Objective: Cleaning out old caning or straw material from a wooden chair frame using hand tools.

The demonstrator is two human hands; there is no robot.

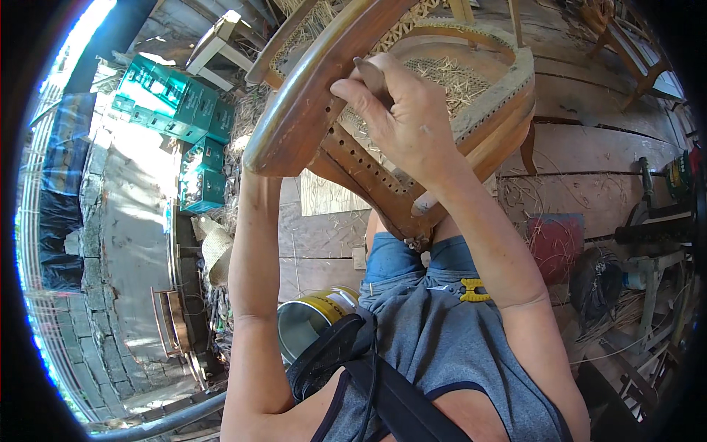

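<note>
Right hand [412, 118] is curled, thumb and fingers closed on a small brown piece [374, 77] beside the curved rail of a wooden chair frame [294, 121], while the left hand is hidden behind that rail, so its opening and hold cannot be told. Tilted, the frame stands in front of the person's knees, with a yellow bucket [300, 304] near left and green crates [162, 103] far left on the scene's edge.

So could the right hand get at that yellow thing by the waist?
Probably yes: nothing seems to cover the yellow thing, though the right hand would first have to leave the curved wooden rail.
</note>
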